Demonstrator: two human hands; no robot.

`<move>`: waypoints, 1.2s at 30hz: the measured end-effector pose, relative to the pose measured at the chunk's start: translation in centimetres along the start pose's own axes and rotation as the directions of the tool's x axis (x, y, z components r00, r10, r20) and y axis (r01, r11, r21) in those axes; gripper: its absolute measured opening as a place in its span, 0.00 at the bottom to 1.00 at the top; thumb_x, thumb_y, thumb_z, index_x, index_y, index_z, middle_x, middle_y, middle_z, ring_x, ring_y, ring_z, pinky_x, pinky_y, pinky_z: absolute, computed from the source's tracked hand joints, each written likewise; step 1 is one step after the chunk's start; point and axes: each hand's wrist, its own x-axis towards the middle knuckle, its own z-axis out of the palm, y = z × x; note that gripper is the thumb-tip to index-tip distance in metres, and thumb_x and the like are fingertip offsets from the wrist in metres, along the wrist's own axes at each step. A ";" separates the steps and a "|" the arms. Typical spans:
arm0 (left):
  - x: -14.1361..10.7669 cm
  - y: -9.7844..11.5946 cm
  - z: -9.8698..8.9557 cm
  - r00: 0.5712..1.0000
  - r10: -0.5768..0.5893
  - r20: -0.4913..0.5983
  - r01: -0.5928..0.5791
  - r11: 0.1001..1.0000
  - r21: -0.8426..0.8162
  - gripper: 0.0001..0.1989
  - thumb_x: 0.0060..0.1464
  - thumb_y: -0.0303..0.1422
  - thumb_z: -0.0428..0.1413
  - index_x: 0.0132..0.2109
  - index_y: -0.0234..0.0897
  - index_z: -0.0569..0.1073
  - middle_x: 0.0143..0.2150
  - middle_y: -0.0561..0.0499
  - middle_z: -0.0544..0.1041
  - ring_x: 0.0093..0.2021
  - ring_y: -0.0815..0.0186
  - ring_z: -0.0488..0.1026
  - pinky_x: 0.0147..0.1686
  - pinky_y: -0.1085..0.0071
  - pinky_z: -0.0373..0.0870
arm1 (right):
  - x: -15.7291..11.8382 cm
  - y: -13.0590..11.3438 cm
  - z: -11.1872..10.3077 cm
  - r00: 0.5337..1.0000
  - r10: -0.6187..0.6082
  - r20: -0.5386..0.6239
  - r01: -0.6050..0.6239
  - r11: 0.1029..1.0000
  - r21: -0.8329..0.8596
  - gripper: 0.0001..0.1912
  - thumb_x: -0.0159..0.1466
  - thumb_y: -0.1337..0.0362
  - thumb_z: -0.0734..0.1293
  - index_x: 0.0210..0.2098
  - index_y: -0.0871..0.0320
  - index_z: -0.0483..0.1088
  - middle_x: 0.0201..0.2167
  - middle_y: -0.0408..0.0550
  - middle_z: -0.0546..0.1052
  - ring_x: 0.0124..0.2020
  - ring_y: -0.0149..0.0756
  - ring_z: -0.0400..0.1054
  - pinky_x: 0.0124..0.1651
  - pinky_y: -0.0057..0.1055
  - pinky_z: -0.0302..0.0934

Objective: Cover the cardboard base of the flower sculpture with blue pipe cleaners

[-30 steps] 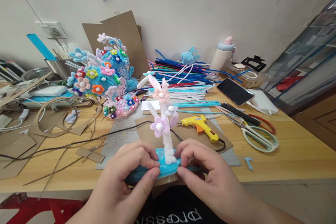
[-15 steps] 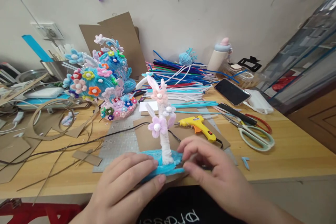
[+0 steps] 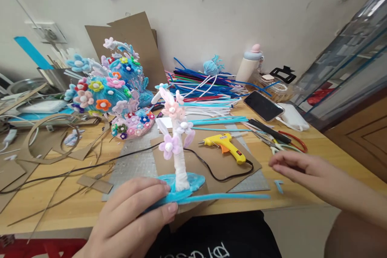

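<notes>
My left hand [image 3: 137,207] is closed on the left side of a round blue pipe cleaner base [image 3: 195,182], thumb in front and fingers on top. A white wrapped stem [image 3: 180,169] with pink, lilac and white fuzzy flowers stands up from this base. From the base's front edge a loose blue pipe cleaner [image 3: 229,196] sticks out to the right. My right hand [image 3: 298,169] is apart from the base, over the table's right side, its fingers loosely bent with nothing seen in them. It covers part of the scissors [image 3: 275,147] behind it.
A yellow hot glue gun [image 3: 225,145] lies on cardboard, its black cord running left. Behind are bundled pipe cleaners [image 3: 205,84], a phone [image 3: 263,105] and a bottle [image 3: 249,64]. At left stand a flower-covered blue craft [image 3: 104,96] and cardboard scraps [image 3: 95,183]. A small blue piece [image 3: 278,186] lies at right.
My right hand has left the base and moved right to the scissors. The blue pipe cleaner's free length now stretches out straight to the right. My left hand keeps its hold.
</notes>
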 end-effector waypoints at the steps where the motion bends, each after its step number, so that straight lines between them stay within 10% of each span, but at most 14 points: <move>1: 0.0 0.1 -0.1 1.000 0.005 0.000 -0.005 1.000 -0.003 0.14 0.55 0.16 0.56 0.45 0.34 0.77 0.46 0.49 0.78 0.51 0.65 0.74 0.50 0.70 0.76 | 0.7 0.2 0.6 0.999 0.019 -0.034 -0.021 0.999 -0.042 0.14 0.59 0.49 0.70 0.30 0.53 0.77 0.27 0.47 0.78 0.28 0.42 0.72 0.29 0.34 0.67; 10: -1.8 0.0 -1.0 0.998 0.015 0.060 -0.018 0.998 0.055 0.18 0.55 0.19 0.57 0.50 0.40 0.77 0.47 0.50 0.81 0.55 0.61 0.75 0.50 0.64 0.79 | 6.5 1.2 7.8 0.995 0.094 0.041 -0.081 0.964 -0.253 0.14 0.69 0.58 0.67 0.51 0.57 0.71 0.49 0.49 0.76 0.44 0.39 0.73 0.47 0.43 0.70; 20: -2.3 0.5 -0.5 0.998 -0.059 -0.020 0.059 0.998 0.005 0.14 0.60 0.20 0.54 0.48 0.40 0.78 0.50 0.51 0.80 0.54 0.61 0.75 0.53 0.60 0.76 | 3.3 -1.1 5.4 0.961 0.097 -0.258 -0.041 0.976 0.214 0.11 0.59 0.57 0.68 0.38 0.51 0.66 0.35 0.47 0.74 0.38 0.46 0.71 0.46 0.45 0.65; 24: -2.8 0.2 -0.5 0.999 -0.031 -0.013 0.031 0.999 -0.026 0.15 0.57 0.18 0.55 0.48 0.38 0.78 0.52 0.50 0.78 0.55 0.59 0.75 0.53 0.58 0.77 | 0.4 -3.4 5.6 0.997 0.052 -0.060 -0.017 0.876 0.481 0.14 0.58 0.50 0.69 0.34 0.51 0.65 0.26 0.41 0.72 0.20 0.35 0.67 0.26 0.35 0.65; 33: -4.3 1.4 1.1 0.945 -0.208 -0.251 0.199 0.978 -0.061 0.12 0.61 0.21 0.54 0.40 0.43 0.79 0.43 0.52 0.82 0.49 0.59 0.78 0.49 0.54 0.80 | -2.5 -6.6 8.4 0.874 -0.070 0.480 -0.248 0.786 0.567 0.12 0.56 0.54 0.76 0.38 0.49 0.81 0.37 0.48 0.84 0.41 0.45 0.79 0.46 0.38 0.73; 36: -4.7 1.1 0.9 0.950 -0.196 -0.243 0.186 0.980 -0.066 0.12 0.60 0.20 0.55 0.41 0.41 0.78 0.45 0.52 0.80 0.50 0.58 0.77 0.50 0.51 0.79 | -3.0 -6.5 9.2 0.871 -0.095 0.482 -0.203 0.823 0.530 0.21 0.53 0.54 0.77 0.47 0.46 0.77 0.42 0.47 0.83 0.44 0.47 0.78 0.47 0.39 0.73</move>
